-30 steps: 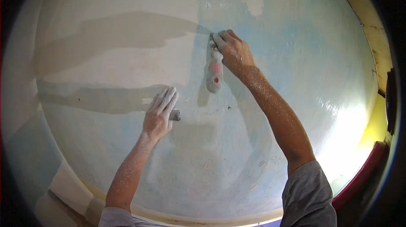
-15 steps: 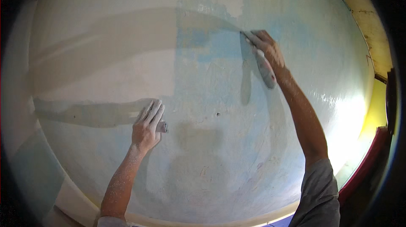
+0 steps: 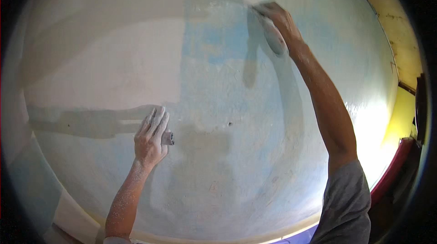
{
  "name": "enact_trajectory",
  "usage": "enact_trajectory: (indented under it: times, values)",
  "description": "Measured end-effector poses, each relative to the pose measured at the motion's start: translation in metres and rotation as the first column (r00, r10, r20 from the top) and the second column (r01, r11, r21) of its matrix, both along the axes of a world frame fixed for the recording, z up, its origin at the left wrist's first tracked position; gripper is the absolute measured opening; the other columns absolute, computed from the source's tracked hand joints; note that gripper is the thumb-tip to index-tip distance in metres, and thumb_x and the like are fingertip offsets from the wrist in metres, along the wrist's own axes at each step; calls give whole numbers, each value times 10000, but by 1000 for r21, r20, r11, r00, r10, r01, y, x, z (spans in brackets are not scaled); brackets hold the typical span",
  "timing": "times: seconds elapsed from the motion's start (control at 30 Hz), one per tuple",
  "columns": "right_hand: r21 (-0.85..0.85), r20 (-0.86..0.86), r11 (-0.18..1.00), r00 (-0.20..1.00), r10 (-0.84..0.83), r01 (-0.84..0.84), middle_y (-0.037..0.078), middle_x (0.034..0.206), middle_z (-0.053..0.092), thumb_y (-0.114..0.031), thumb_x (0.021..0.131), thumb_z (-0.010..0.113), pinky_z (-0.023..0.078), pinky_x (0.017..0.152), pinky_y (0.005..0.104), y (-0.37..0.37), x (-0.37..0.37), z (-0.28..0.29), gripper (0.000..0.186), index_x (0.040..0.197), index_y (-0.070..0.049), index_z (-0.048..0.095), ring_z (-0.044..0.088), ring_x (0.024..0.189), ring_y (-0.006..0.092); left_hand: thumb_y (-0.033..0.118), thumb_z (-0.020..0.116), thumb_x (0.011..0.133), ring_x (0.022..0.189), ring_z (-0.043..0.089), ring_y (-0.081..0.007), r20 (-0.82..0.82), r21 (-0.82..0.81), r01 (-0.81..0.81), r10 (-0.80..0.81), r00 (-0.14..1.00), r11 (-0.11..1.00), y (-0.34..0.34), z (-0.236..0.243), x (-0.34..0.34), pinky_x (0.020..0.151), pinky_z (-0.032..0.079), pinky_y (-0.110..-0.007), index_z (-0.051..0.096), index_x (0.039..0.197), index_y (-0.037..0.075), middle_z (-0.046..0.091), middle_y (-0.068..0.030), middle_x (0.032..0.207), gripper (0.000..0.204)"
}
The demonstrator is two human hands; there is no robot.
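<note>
Right hand: we see the right hand (image 3: 276,15) raised high, its fingers bunched together and pinching the scraper near the blade end; that end is blurred, so we cannot tell whether the edge touches the wall.
Scraper: we find the scraper (image 3: 274,39) in the right hand, its rounded grey handle hanging below the fingers, just left of the wrist and tilted down toward the right.
Left hand: we see the left hand (image 3: 151,137) lower down, well apart from the right one, back toward us, dusty fingers pointing up and slightly spread; we cannot tell how firmly it grips.
Grey piece: we see a grey piece (image 3: 169,138) jutting out from under the left hand, on its right side; the rest is hidden.
Wall: we have the wall (image 3: 207,94) behind both hands, with a blue patch (image 3: 216,39) left of the right hand and a pale area (image 3: 114,66) above the left.
Hole: we spot a small dark hole (image 3: 230,124) right of the left hand.
Sleeve: we see a grey sleeve (image 3: 346,198) well below the right hand.
</note>
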State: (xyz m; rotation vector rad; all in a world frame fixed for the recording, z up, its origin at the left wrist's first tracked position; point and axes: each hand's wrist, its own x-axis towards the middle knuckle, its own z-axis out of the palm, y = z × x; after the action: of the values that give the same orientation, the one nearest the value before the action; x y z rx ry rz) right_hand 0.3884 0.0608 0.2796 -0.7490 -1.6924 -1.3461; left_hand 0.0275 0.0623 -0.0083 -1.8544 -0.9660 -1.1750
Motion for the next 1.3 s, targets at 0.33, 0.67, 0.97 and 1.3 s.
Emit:
enact_trajectory:
  times: [0.33,0.67,0.97,1.3]
  values:
    - [12,89,1000,996,2,-3,171,1194,634,-70,823,681,511,947,405,-8,-15,7,378,1199,-39,659,613,1106,325,147,619,886,1332,462,-321,-34,46,3,-1,999,999,-7,4,6,1059,442,-487,585,1283,52,521,-92,1414,409]
    - [-46,27,998,998,53,-51,137,1187,666,0,816,689,519,978,408,-20,-38,34,355,1159,-90,698,615,1127,304,174,595,927,1369,414,-341,-37,-34,46,-47,998,998,-33,22,10,1090,383,-514,564,1301,41,503,-111,1430,398]
    - [-21,131,1000,991,21,-19,146,1180,656,-71,754,701,509,956,398,2,-34,28,411,1162,-36,675,609,1097,299,150,640,876,1352,435,-326,-2,-20,11,-11,1000,1000,-15,2,2,1076,400,-514,560,1299,46,528,-112,1397,443]
    - [-50,97,998,994,49,-45,159,1196,650,-30,741,689,493,976,409,4,-59,36,436,1176,-38,665,590,1134,331,168,640,887,1361,419,-348,27,-29,49,-48,998,998,-3,-4,8,1084,402,-519,543,1313,67,531,-114,1391,448]
